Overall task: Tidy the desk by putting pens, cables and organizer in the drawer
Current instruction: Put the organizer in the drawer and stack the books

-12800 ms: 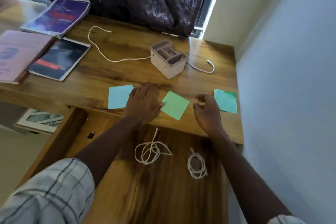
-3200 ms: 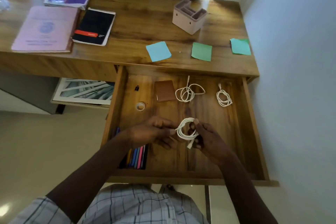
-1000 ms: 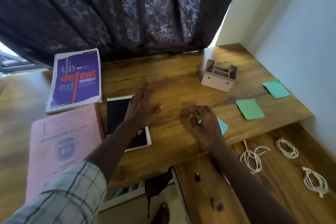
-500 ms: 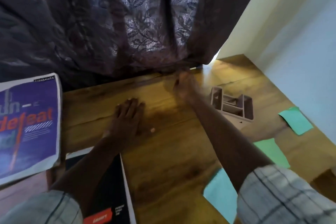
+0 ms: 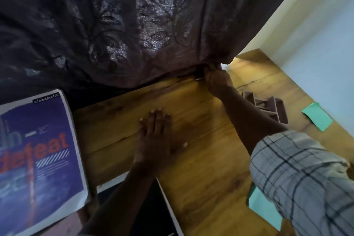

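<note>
We see the left hand point(image 5: 155, 138) flat on the counter point(image 5: 201, 159), fingers point(image 5: 156, 120) released, organizer point(image 5: 277, 108) standing beyond the right forearm, right hand point(image 5: 217, 81) farthest, fingers curled at the curtain point(image 5: 134, 34) hem by a dark pen point(image 5: 198, 78), grasp we cannot tell.

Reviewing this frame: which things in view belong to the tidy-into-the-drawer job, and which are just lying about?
Job in hand:
- organizer
- small dark pen-like object at the curtain's hem, by the right hand

Lying about:
- purple notebook
- black notebook
- green sticky note
- blue sticky note
- curtain
</note>
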